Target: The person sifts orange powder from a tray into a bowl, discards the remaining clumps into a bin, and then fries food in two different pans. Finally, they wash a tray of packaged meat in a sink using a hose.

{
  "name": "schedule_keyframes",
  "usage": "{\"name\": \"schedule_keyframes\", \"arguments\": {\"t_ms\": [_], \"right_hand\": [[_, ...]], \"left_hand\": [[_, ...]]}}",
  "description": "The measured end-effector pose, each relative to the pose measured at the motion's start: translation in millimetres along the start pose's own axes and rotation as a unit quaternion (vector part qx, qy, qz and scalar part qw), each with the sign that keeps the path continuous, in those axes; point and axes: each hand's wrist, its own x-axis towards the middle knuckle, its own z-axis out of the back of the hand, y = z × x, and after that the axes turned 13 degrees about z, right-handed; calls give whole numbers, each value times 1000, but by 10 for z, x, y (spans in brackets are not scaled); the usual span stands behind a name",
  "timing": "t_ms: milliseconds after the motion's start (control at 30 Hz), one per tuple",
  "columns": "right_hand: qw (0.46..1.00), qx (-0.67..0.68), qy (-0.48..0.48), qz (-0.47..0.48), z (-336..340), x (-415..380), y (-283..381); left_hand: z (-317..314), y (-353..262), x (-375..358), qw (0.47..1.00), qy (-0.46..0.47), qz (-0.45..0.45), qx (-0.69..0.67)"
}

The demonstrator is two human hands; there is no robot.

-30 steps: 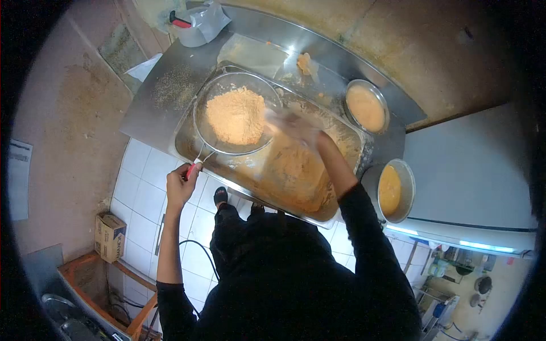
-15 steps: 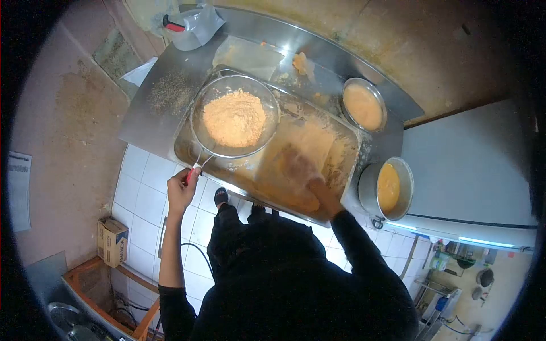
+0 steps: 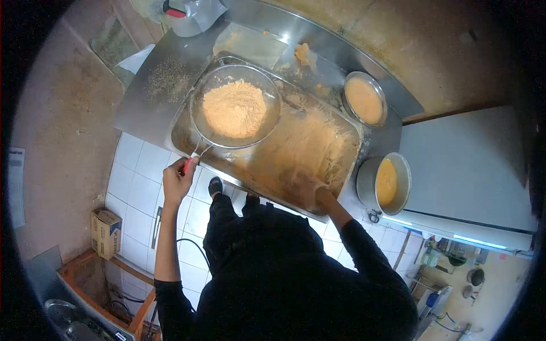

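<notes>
My left hand [image 3: 178, 176] is closed round the red-and-white handle of a large wire sieve [image 3: 263, 134]. A heap of pale orange flour [image 3: 234, 108] fills the middle of its mesh. The sieve lies over the left part of a wide metal tray [image 3: 207, 166], whose floor carries a smeared orange-brown powdery coating. Inside the tray, near its front edge towards the right, is my right hand [image 3: 310, 190]. Motion smears its fingers, so I cannot make out whether it holds anything.
Right of the tray stands a deep pot [image 3: 368, 184] with yellow-orange liquid; behind it is a bowl [image 3: 364, 101] of pale orange contents. A white tub [image 3: 187, 25] with a red-handled tool sits at the back left. Scissors [image 3: 373, 216] lie by the pot, beside a white appliance [image 3: 460, 165].
My right hand has swept from the tray's middle towards its front edge, across the coating. My left hand keeps its hold on the sieve handle. The view has shifted slightly.
</notes>
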Motion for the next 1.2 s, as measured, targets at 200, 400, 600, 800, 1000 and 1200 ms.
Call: {"name": "schedule_keyframes", "arguments": {"t_ms": [200, 400, 600, 800, 1000, 1200], "right_hand": [[984, 72, 145, -75, 240, 34, 10], [987, 58, 145, -33, 174, -223, 78], [993, 8, 117, -29, 523, 137, -764], [988, -108, 67, -92, 801, 885, -437], [987, -31, 150, -42, 681, 165, 448], [966, 149, 208, -36, 876, 189, 680]], "left_hand": [[-33, 53, -9, 1000, 2, -7, -18], [28, -43, -26, 1000, -14, 2, 17], [6, 68, 0, 1000, -4, 1, -2], [-140, 331, 91, 999, -7, 20, -47], [-104, 253, 44, 999, -9, 26, -23], [-108, 304, 76, 999, -30, 16, -5]]}}
